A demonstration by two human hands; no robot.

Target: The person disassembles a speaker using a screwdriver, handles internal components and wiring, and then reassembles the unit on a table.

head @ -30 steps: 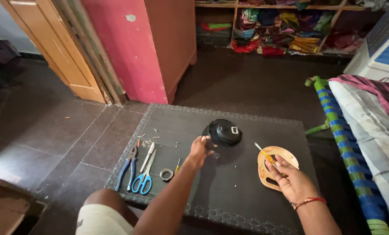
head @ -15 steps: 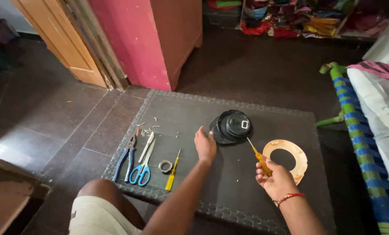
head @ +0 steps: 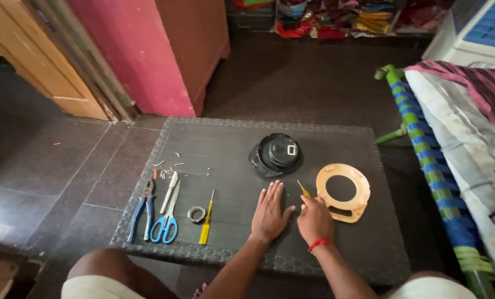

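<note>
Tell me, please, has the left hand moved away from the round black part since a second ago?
Yes. The left hand was touching the round black part and now lies flat on the dark table, drawn back toward the person, clear of the part.

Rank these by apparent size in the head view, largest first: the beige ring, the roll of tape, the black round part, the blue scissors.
1. Black round part and beige ring: look alike, unranked.
2. Blue scissors: long but slim.
3. Roll of tape: clearly smallest.

Soft daylight is coming in from about 2 o'clock — the dark tabletop [head: 336, 138] is staying dim, shadows faint, edges bowing slightly, focus holding sharp.
</note>
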